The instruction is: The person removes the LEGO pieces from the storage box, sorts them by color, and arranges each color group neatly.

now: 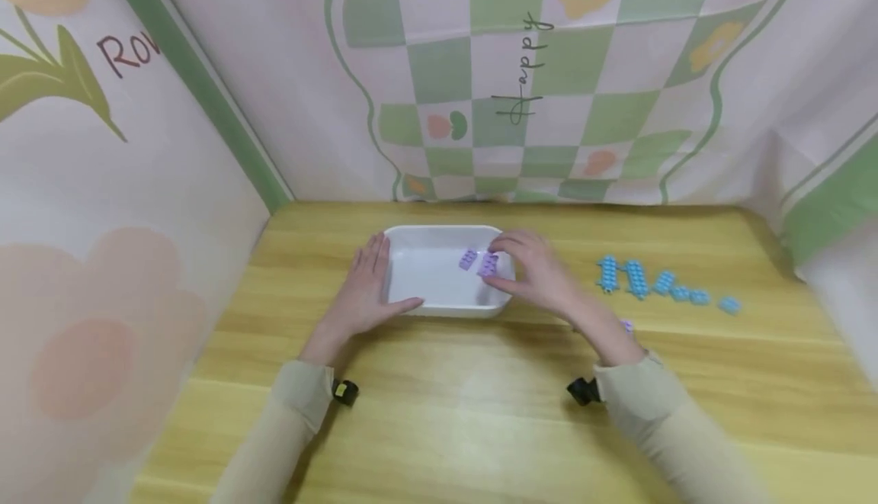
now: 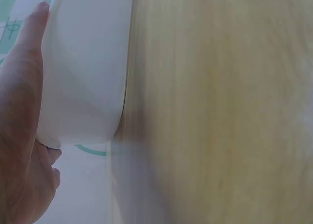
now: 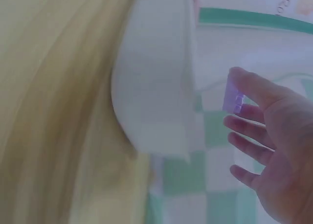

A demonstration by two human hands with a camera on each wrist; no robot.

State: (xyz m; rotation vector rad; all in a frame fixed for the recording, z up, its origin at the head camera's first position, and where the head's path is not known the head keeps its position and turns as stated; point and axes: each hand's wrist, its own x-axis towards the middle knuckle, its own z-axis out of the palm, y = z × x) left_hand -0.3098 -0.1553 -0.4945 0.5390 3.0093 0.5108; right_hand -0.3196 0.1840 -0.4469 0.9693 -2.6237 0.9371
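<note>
A white tray stands on the wooden table. My left hand rests against its left end, fingers straight along the side and thumb lying over the near rim; the left wrist view shows that hand touching the tray's outer wall. Over the tray's right end, my right hand pinches a purple toy brick between thumb and index finger. The same brick shows in the right wrist view, with the other fingers spread loosely. Another purple brick lies inside the tray.
Several blue toy bricks lie in a row on the table, right of the tray. A purple piece is partly hidden behind my right forearm. A checked curtain hangs along the table's back edge.
</note>
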